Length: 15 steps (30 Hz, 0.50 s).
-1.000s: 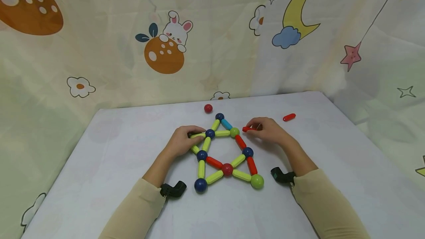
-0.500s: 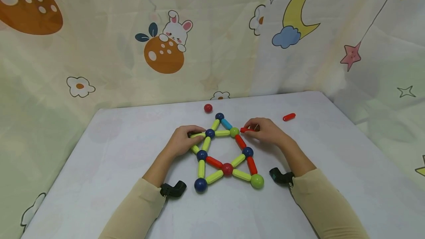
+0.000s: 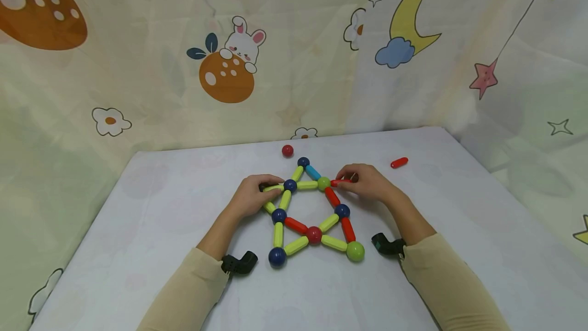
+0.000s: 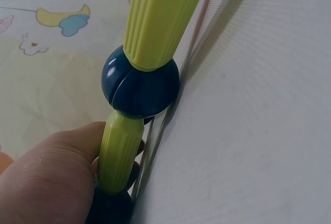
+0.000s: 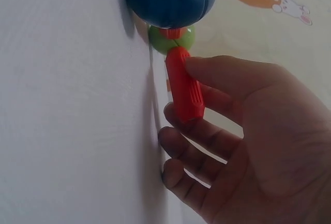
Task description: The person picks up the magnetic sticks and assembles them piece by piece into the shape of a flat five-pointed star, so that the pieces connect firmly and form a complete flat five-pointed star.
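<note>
A flat frame of magnetic building sticks and balls lies mid-table. My left hand (image 3: 252,195) holds its left corner, thumb and fingers about a yellow-green stick (image 4: 120,154) beside a dark blue ball (image 4: 111,207) partly hidden by the hand. On the other side, my right hand (image 3: 367,182) pinches a red stick (image 5: 183,87) between thumb and forefinger, the other fingers loosely bent. That stick's tip is right at the green ball (image 3: 324,183) on the frame's upper right. A blue stick (image 3: 313,172) runs from this ball to the top dark blue ball (image 3: 303,163).
A loose red ball (image 3: 287,151) lies behind the frame, near the table's back edge. At the back right is a spare red stick (image 3: 399,162). A printed cloth (image 3: 294,75) hangs behind the white table (image 3: 138,229).
My right hand has moved slightly left, bringing the red stick from a small gap away up to the green ball. The left hand and the frame stay in place.
</note>
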Each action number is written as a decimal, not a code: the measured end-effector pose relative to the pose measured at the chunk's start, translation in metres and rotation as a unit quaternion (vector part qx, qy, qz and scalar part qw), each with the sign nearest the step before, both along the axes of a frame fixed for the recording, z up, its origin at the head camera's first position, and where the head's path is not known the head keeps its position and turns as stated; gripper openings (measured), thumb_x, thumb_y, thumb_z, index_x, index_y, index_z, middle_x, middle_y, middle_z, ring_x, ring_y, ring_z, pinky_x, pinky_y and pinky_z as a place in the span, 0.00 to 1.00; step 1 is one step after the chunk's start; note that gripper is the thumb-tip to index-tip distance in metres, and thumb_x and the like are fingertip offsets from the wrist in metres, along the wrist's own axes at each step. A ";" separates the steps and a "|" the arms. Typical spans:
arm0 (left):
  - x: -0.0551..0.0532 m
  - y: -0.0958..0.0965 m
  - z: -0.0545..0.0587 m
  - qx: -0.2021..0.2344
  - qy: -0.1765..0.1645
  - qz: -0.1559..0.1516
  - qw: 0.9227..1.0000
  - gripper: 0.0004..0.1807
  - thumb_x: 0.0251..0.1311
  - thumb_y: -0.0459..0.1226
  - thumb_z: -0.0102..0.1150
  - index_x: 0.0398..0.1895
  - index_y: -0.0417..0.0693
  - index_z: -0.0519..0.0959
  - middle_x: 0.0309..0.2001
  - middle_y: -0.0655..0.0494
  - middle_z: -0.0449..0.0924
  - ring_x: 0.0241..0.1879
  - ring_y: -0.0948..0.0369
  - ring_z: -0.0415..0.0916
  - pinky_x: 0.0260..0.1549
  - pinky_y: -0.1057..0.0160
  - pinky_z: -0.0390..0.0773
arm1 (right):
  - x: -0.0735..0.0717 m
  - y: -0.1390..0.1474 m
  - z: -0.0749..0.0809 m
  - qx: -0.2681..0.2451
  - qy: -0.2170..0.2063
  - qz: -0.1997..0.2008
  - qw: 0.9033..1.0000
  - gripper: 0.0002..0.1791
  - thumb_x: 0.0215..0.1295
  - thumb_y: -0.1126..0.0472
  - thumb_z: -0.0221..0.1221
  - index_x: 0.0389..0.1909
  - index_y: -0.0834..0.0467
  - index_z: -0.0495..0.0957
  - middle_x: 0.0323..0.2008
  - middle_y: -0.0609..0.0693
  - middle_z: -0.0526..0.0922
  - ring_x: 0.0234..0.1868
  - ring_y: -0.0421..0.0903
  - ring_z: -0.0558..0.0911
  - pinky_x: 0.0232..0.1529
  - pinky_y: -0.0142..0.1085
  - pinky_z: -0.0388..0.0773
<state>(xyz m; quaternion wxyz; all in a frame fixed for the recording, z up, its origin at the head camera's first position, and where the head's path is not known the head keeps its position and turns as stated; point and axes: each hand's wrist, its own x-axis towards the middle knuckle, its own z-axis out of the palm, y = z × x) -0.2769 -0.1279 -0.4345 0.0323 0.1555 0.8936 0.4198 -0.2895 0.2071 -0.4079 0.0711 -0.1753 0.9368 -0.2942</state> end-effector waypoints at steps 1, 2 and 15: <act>0.000 0.000 0.000 0.001 0.000 -0.001 1.000 0.16 0.68 0.43 0.66 0.56 0.55 0.86 0.58 0.56 0.86 0.62 0.53 0.77 0.67 0.47 0.74 | 0.000 0.001 0.000 -0.001 0.000 -0.002 1.000 0.14 0.70 0.54 0.65 0.51 0.55 0.84 0.46 0.52 0.86 0.45 0.50 0.79 0.45 0.38 0.79; 0.000 0.000 0.000 0.002 0.000 -0.001 1.000 0.16 0.68 0.43 0.66 0.56 0.55 0.86 0.58 0.56 0.86 0.62 0.53 0.77 0.67 0.47 0.74 | 0.000 0.002 0.001 -0.003 0.000 -0.003 1.000 0.14 0.70 0.53 0.64 0.51 0.55 0.84 0.46 0.52 0.86 0.45 0.51 0.80 0.45 0.38 0.79; 0.000 0.000 0.000 0.005 -0.007 0.000 1.000 0.16 0.68 0.43 0.66 0.57 0.55 0.86 0.59 0.55 0.85 0.64 0.52 0.76 0.68 0.47 0.73 | -0.001 0.011 0.004 -0.027 -0.030 -0.016 0.999 0.11 0.69 0.57 0.65 0.48 0.57 0.85 0.44 0.52 0.85 0.44 0.50 0.78 0.43 0.36 0.77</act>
